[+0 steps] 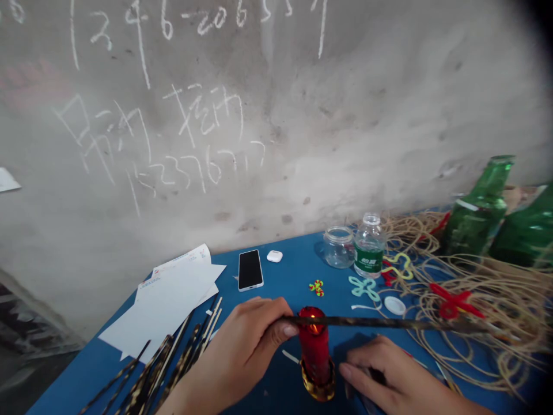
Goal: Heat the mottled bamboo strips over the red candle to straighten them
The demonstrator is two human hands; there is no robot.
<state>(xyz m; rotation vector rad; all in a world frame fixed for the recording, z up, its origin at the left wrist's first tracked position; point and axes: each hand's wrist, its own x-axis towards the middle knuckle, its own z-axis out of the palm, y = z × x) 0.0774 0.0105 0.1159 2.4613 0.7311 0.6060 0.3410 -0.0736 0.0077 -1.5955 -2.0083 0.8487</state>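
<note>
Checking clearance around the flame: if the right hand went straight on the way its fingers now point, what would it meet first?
The right hand points left, so it would probably meet the gold candle holder under the lit red candle first, though depth is hard to judge from this view.

Bare grey concrete wall (328,115), scuffed and blotched, filled the background and bore large white chalk numerals and handwritten characters (173,155). A white paper scrap (7,180) showed at the far left of the wall, and a dark, indistinct area (26,340) lay beneath it at lower left. The blue table (285,276) met the wall along a slanting edge, under soft, diffuse light.
</note>
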